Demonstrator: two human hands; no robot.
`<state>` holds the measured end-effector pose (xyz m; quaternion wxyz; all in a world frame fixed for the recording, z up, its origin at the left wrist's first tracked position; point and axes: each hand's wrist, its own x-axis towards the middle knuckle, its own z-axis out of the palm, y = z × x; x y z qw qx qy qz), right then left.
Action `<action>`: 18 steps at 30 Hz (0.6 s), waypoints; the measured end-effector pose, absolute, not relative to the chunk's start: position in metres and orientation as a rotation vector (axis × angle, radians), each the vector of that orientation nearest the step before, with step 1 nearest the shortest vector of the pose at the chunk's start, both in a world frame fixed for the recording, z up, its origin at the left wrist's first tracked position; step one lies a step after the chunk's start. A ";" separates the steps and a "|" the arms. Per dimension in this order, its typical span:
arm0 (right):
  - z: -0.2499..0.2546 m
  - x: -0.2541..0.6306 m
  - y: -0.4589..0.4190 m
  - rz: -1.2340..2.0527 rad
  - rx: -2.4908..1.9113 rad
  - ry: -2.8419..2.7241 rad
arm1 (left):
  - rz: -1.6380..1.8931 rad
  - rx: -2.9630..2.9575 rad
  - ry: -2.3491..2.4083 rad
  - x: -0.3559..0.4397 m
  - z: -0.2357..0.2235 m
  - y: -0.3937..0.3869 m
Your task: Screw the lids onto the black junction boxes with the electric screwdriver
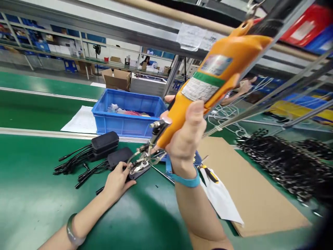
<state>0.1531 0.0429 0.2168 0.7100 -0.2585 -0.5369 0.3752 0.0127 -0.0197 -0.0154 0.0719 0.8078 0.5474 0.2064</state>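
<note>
Orange handheld tool [200,83] fills the right hand [186,139], the grip wrapped firmly round its body. The left hand [116,180], fingers and thumb drawn narrow, holds a dark casing [137,174] on the bench [39,208], short of its far edge, beside black adapters [105,142]. Work at the casing seems under way; the next move calls for steady left fingers and careful tool alignment. Tip contact is unclear.

Your bare left hand [117,180]: low over the green table [33,208], short of its far edge, fingers bent, thumb extended.
Your bare right hand [185,139]: raised higher, curled in a grip, forearm upright.
</note>
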 end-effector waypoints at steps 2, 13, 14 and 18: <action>0.215 0.154 0.042 0.861 -0.593 -1.188 | 0.615 2.401 1.657 0.014 -0.014 -0.020; 0.154 0.138 0.030 1.036 -0.699 -1.129 | 0.870 2.068 1.592 0.012 -0.020 -0.019; 0.152 0.138 0.030 1.031 -0.697 -1.131 | 0.865 2.046 1.592 0.011 -0.020 -0.019; 0.142 0.138 0.030 1.011 -0.688 -1.154 | 0.841 2.021 1.590 0.009 -0.023 -0.021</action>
